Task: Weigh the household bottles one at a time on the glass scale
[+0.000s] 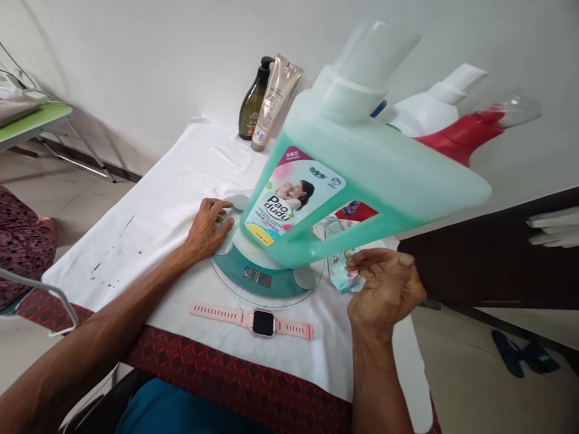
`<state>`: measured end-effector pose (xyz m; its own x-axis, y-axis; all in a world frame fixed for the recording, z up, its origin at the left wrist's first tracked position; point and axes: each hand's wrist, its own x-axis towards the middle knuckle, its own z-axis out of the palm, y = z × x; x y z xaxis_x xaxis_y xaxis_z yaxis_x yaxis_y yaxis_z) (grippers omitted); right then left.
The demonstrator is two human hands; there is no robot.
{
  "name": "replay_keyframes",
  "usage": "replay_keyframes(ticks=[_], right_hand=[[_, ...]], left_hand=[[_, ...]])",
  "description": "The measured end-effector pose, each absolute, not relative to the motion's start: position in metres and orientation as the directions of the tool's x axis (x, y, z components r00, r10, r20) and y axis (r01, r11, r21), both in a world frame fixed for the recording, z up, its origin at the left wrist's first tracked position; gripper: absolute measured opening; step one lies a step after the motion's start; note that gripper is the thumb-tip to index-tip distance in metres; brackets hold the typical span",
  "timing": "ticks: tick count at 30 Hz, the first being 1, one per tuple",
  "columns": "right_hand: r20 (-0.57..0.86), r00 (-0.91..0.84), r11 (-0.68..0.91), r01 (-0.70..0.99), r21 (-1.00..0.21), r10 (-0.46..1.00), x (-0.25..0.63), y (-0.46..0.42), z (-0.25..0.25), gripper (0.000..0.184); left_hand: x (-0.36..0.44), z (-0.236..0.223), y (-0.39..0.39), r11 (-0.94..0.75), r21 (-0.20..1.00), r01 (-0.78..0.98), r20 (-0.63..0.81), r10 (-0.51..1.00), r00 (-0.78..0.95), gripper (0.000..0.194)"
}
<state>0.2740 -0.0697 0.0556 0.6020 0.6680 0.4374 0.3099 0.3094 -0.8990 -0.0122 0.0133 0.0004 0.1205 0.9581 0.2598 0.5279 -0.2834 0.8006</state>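
Note:
A large green detergent bottle (316, 163) with a white cap and a "Pao dudu" label stands on a round glass scale (226, 274). The scale's display is lit, but I cannot read the digits surely. My left hand (208, 229) rests at the scale's left edge, thumb and fingers apart, beside the bottle's base. Just right of the bottle's lower handle is my right hand (386, 286), loosely bent and apart from the bottle, with nothing visible in it. A pink-strapped smartwatch (262, 323) lies on the cloth in front of the scale.
A dark pump bottle (254, 102) and a beige tube (275, 102) stand at the back. Behind the green bottle are a white bottle (420, 111), a red bottle (461, 135) and a soft packet (341, 274). White cloth (149, 241) covers the table; a person's patterned clothing (22, 241) shows left.

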Motion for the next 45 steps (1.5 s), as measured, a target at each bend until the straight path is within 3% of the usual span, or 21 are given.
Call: replay_keyframes(ticks=[11,29,37,41,45], right_hand=[[0.557,0.572,0.292,0.492,-0.821,0.603,0.275,-0.085,0.058,0.046],[0.500,0.522,0.219,0.508,-0.833,0.692,0.270,-0.085,0.053,0.050],[0.434,0.507,0.191,0.462,-0.866,0.744,0.269,-0.089,0.045,0.045],[0.442,0.478,0.275,0.380,-0.883,0.759,0.265,-0.087,0.054,0.032],[0.429,0.358,0.387,0.186,-0.903,0.829,0.250,-0.073,0.088,0.050]], left_hand=[[-0.011,0.011,0.011,-0.275,0.770,0.576,0.247,0.960,0.130,0.035],[-0.013,0.013,0.010,-0.269,0.732,0.626,0.226,0.963,0.150,0.038],[-0.012,0.018,0.010,-0.232,0.746,0.624,0.190,0.972,0.135,0.047],[-0.013,0.018,0.010,-0.227,0.758,0.612,0.197,0.973,0.118,0.048],[-0.012,0.017,0.011,-0.228,0.775,0.589,0.205,0.973,0.107,0.048]])
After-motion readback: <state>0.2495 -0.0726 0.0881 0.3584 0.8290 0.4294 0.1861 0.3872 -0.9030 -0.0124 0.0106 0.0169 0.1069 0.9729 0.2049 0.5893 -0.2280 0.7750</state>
